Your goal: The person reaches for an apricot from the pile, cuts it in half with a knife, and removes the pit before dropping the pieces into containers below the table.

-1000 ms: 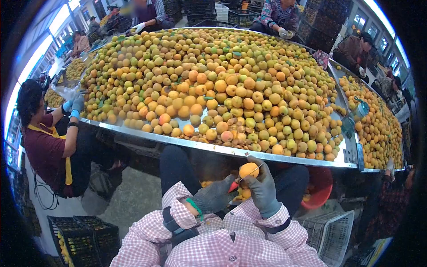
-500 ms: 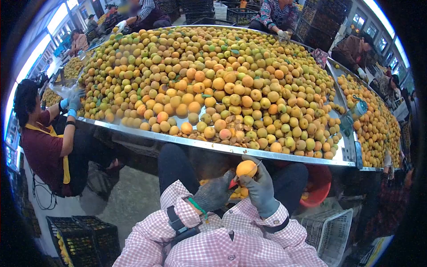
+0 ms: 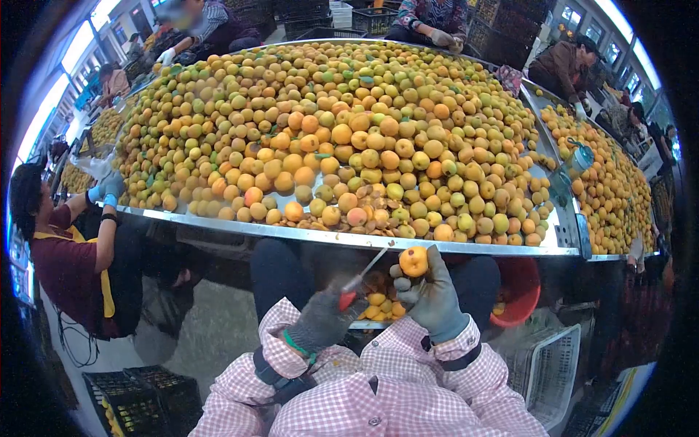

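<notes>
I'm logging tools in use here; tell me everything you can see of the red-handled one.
The red-handled tool has a slim grey blade, apparently metal, and a red handle mostly hidden inside the gloved left hand gripping it. It slants up and rightward, its tip appearing near the table rim; whether they touch is unclear. It stands apart from the fruit in the right hand. Its edge is too small to judge.

No lettering, number, label, brand or sign can be read here, whether on the white crate (image 3: 556, 373), the bottle (image 3: 579, 160), the bucket (image 3: 523, 293), the knife (image 3: 357, 282) or the checked shirt (image 3: 349, 411).
</notes>
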`<state>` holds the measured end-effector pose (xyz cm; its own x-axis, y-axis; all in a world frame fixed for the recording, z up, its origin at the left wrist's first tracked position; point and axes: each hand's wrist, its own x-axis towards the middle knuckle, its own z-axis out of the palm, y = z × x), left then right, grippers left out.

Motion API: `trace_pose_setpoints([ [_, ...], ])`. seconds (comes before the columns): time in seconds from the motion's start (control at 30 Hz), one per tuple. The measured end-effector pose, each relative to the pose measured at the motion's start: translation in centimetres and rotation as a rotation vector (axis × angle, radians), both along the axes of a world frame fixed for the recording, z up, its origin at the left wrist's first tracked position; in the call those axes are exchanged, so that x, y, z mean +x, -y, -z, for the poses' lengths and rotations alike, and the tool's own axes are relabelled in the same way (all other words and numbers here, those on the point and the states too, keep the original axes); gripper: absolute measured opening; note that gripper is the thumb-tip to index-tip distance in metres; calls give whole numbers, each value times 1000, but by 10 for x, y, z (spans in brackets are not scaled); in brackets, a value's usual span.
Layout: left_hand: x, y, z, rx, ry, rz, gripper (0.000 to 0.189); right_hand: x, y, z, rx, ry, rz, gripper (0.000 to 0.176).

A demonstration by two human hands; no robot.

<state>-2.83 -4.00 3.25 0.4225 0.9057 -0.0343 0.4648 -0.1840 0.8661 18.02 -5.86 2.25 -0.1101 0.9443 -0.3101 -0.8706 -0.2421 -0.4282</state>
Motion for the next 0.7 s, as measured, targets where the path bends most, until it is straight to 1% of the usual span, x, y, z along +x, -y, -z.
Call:
trace_pose_setpoints([
  [0.03,0,-3,-5,-2,1,6,44,2,0,1,-63,-42,-48,40],
  [0.07,1,-7,-16,6,72,38,45,4,1,3,-127,-85,-98,39],
  [0.1,2,-10,-24,11,142,70,46,6,4,17,-57,-252,-199,42],
  [0.13,3,-12,-26,8,141,71,46,-1,12,15,-59,-253,-198,42],
  [0.2,9,-14,-30,22,57,210,51,-21,24,4,214,592,-50,39],
  [0.23,12,-15,-36,-21,41,275,60,-19,25,4,202,459,-132,35],
  [0.27,14,-14,-33,-26,40,279,60,-24,25,-2,197,458,-129,35],
  [0.33,19,-15,-27,44,17,333,65,-41,21,-20,-247,51,-51,28],
  [0.37,19,-14,-28,42,16,336,65,-39,22,0,-161,90,-106,29],
  [0.4,19,-14,-28,31,-36,395,66,-37,26,12,-161,89,-105,29],
  [0.43,19,-15,-28,20,-88,452,67,-36,29,18,-184,152,-107,26],
  [0.47,19,-14,-22,18,-89,450,67,-35,30,22,-207,215,-111,23],
  [0.5,18,-11,-11,41,14,426,67,-36,30,23,-210,212,-114,23],
  [0.53,19,-8,-4,65,117,406,67,-37,30,24,-8,733,-62,21],
  [0.57,19,-5,0,65,118,407,67,-37,29,23,210,1252,-3,18],
  [0.6,20,-2,3,-7,216,348,67,-40,28,18,206,1252,-2,18],
  [0.63,21,-1,4,-75,313,286,67,-46,26,7,229,1156,107,17],
  [0.67,22,-1,2,-74,312,286,67,-49,23,1,253,1055,215,15],
  [0.7,22,0,-2,-130,392,282,66,-44,22,1,391,1297,199,16],
])
